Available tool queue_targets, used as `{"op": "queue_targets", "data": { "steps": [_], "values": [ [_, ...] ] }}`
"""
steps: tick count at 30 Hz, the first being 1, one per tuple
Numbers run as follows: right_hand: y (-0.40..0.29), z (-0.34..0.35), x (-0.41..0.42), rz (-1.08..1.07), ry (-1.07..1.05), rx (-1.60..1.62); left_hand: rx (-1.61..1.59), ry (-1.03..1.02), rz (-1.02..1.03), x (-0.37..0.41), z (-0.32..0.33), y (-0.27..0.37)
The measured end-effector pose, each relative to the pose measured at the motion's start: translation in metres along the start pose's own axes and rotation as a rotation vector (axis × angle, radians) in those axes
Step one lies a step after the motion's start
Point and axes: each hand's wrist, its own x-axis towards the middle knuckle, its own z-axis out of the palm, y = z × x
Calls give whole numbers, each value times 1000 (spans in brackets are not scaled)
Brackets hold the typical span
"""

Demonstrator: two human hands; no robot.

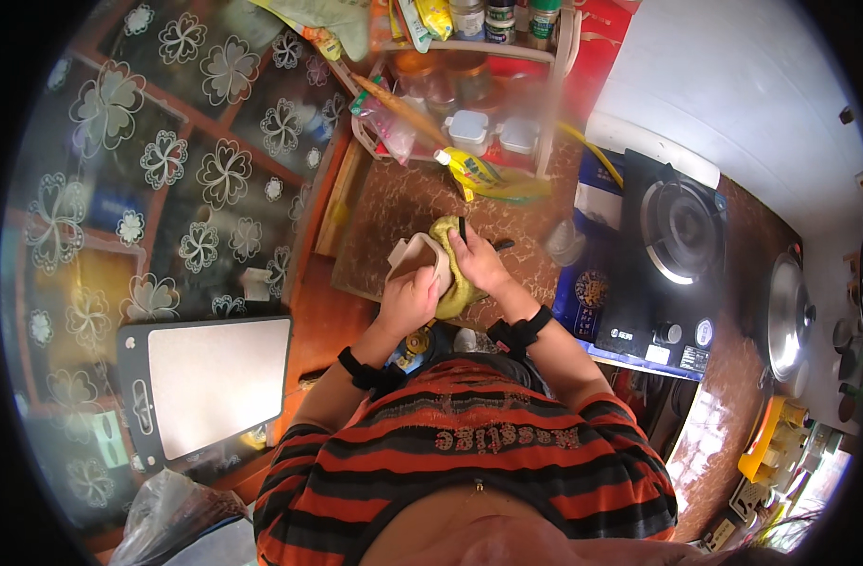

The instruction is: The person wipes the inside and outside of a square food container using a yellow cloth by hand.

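A beige rectangular container (440, 256) is tilted above the brown marbled counter, its mouth facing up. My left hand (410, 301) grips its near wall, fingers curled over the rim. My right hand (476, 258) holds a yellow-green cloth (456, 301) against the container's right side, with the thumb on top. A short black bar stands by the right thumb, and another dark end shows to the right of that hand; whether they are one object I cannot tell. Both wrists wear black straps. A yellow squeeze pouch with a white cap (474, 173) lies beyond the hands.
A black gas stove (658, 283) is at the right, with a clear plastic cup (566, 242) beside it. A beige rack (467, 47) with jars and lidded boxes stands at the back. On the left are a flower-patterned transparent cover (223, 173) and a cutting board (216, 382).
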Motion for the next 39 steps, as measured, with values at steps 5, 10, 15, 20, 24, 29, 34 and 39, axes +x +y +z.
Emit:
{"op": "queue_targets", "data": {
  "steps": [5, 10, 15, 20, 24, 29, 34, 39],
  "values": [
    [-15, 21, -34, -431, 115, -186, 113, 26, -221, 12, 7, -19],
    [-13, -8, -7, 270, -128, 135, 14, -51, 53, 10, -16, 10],
    [22, -23, 2, 109, 76, -441, 32, -32, -143, 6, -30, -8],
    [-18, -50, -23, 134, -89, -674, -81, 225, -308, -6, -62, -40],
    [-74, -82, -53, -174, 14, -592, -23, 299, -326, -7, -92, -38],
    [-58, -102, -63, 120, -25, -65, -20, 343, -345, -7, -106, -32],
    [-40, -78, -55, 466, -157, 1031, 14, 283, -365, -8, -100, -38],
    [-90, -98, -97, 115, -281, 1625, 52, 366, -285, -12, -119, -22]
  ]
}}
